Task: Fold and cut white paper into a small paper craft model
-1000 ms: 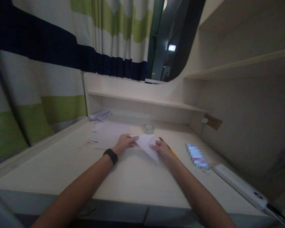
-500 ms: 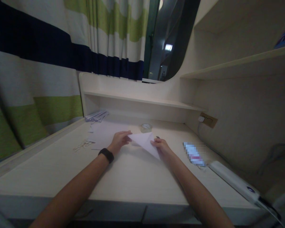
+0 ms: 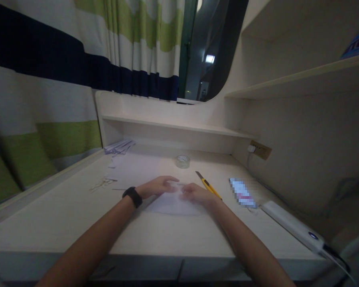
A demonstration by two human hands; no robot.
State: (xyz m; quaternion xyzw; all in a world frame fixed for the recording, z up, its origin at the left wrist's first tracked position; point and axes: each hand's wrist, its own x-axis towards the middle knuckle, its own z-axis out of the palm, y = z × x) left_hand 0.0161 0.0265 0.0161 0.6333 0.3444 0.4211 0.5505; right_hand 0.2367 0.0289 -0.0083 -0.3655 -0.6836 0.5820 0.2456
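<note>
Both hands, left hand (image 3: 157, 186) and right hand (image 3: 196, 192), press flat with fingers spread on the white folded paper sheet (image 3: 173, 205) lying on the pale wooden desk (image 3: 167, 231); uneven pressure could skew the crease, and the yellow utility knife (image 3: 208, 185) lies near the right fingers.

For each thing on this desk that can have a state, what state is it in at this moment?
White folded paper: lying flat on the desk, both hands on it.
Left hand: open, pressing on the paper.
Right hand: open, pressing on the paper.
Yellow utility knife: blade out, lying untouched.
Clear roll of tape: lying flat, untouched.
White power strip: small light on.
Striped curtain: drawn shut.
</note>
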